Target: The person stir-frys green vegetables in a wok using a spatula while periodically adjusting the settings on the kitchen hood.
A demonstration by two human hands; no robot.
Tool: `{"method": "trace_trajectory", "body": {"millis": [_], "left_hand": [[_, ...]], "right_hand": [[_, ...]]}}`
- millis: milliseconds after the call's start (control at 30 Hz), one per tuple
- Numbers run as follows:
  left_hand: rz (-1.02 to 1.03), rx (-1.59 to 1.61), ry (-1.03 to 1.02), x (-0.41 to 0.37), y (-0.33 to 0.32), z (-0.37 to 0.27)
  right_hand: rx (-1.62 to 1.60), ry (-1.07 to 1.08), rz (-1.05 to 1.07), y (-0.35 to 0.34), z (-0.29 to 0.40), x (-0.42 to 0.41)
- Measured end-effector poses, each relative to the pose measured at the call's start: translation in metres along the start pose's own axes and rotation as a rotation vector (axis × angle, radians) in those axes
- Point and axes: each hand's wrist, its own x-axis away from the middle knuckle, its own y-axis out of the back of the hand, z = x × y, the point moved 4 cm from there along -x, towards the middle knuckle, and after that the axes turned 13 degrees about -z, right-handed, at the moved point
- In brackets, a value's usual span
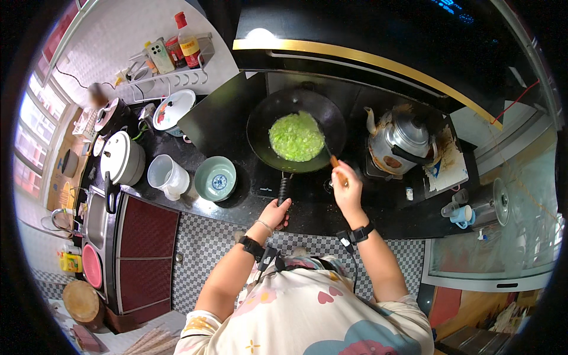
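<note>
A black wok [262, 120] sits on the stove, holding a pale green mass of chopped vegetable in liquid [296, 136]. My left hand [273, 214] grips the wok's black ribbed handle [283, 188] at its near end. In my right hand [347, 188] is the wooden handle of a cooking spatula [336, 162]. Its dark metal shaft reaches over the wok's right rim to the edge of the green food; the blade's end is hidden there.
Left of the wok stand a green bowl [215, 179], a clear plastic jug [167, 176] and a white pressure cooker [121, 158]. A metal kettle [398, 142] occupies the right burner. Above hangs the range hood's gold edge [364, 55]. A steel sink [96, 222] lies far left.
</note>
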Motion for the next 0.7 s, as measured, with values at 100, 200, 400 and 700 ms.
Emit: {"method": "trace_trajectory", "body": {"millis": [100,200,400,700], "left_hand": [[-0.028,-0.019,0.012,0.007,0.0,-0.005],[-0.027,-0.028,0.002,0.006,0.0,-0.005],[-0.011,-0.033,0.026,0.004,-0.001,-0.003],[-0.016,-0.013,0.051,0.002,-0.002,-0.002]], "right_hand": [[-0.076,-0.273,-0.11,-0.016,-0.017,-0.021],[-0.191,-0.27,-0.172,-0.044,-0.023,-0.045],[-0.223,-0.325,-0.136,-0.083,-0.039,-0.057],[-0.282,-0.375,-0.134,-0.096,-0.04,-0.055]]}}
